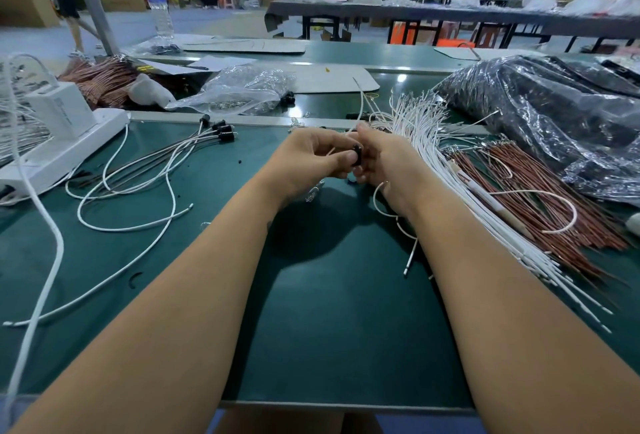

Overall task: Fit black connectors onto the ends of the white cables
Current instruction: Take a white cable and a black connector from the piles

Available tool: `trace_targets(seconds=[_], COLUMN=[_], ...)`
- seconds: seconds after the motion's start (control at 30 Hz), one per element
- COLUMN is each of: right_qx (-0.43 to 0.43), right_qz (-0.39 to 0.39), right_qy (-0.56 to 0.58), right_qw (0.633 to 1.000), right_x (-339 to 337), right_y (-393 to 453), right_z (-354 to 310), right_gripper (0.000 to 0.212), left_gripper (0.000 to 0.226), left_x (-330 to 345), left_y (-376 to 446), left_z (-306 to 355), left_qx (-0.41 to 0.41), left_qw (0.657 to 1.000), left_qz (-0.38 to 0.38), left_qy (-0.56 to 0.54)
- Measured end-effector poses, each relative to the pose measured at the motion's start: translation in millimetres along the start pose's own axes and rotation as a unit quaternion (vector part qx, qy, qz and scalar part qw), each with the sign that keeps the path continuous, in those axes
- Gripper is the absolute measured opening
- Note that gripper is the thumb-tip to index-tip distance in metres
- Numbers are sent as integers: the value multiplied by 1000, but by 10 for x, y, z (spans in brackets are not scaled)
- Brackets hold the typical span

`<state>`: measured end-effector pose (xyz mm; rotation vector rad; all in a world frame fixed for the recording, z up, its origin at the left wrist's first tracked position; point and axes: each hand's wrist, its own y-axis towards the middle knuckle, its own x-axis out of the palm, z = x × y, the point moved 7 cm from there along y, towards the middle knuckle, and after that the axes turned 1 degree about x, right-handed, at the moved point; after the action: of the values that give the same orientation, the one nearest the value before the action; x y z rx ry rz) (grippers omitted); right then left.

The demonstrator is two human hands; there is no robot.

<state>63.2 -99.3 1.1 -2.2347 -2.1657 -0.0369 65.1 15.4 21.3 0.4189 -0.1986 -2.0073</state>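
- As both forearms reach out over the green bench, the left hand and right hand meet at its middle, fingers curled in a narrow grip around one black connector held between them, above the bench top.
- Left thumb and fingertips pinch the connector from the left; the right hand's fingers close on it from the right, and a white cable loops out below the right palm and trails down toward the near edge.
- Whether that cable's end is already seated in the connector cannot be told; the fingers hide the joint.
- To the left of the hands, a small group of finished cables lies fanned on the bench, their black connectors clustered at the far ends.
- Just right of the hands, a thick bundle of bare white cables runs from the far side toward the near right edge, lying beside a bundle of copper-brown wires.
- A dark plastic bag sits at far right, a clear bag beyond the hands, and a white power strip with a plugged-in adapter at far left.
- A water bottle stands at the far left of the bench; other people and benches fill the hall behind.
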Motion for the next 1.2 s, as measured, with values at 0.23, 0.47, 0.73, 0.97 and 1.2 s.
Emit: trace_targets(seconds=[0.23,0.47,0.73,0.97,1.2], right_qx=[-42,-54,-121,-123,-132], right_qz=[54,133,140,149,160], right_qy=[45,132,123,95,112], right_qw=[997,981,975,977,972], right_x=[-95,-174,-142,-126,-174], right_y=[-13,-21,-102,-122,-131], right_z=[-14,-6,-143,-153,-172], right_gripper=[19,13,17,17,16], left_gripper=[17,7,14,13,14], left_x=[16,-365,-348,-259,-260], left_y=[-15,1,19,18,6], left_z=[-26,-124,-260,-258,-253], left_qx=[2,-18,-76,-81,-78], left_qw=[1000,984,963,960,965], left_qz=[-20,167,184,159,157], left_qy=[10,-56,-184,-216,-196])
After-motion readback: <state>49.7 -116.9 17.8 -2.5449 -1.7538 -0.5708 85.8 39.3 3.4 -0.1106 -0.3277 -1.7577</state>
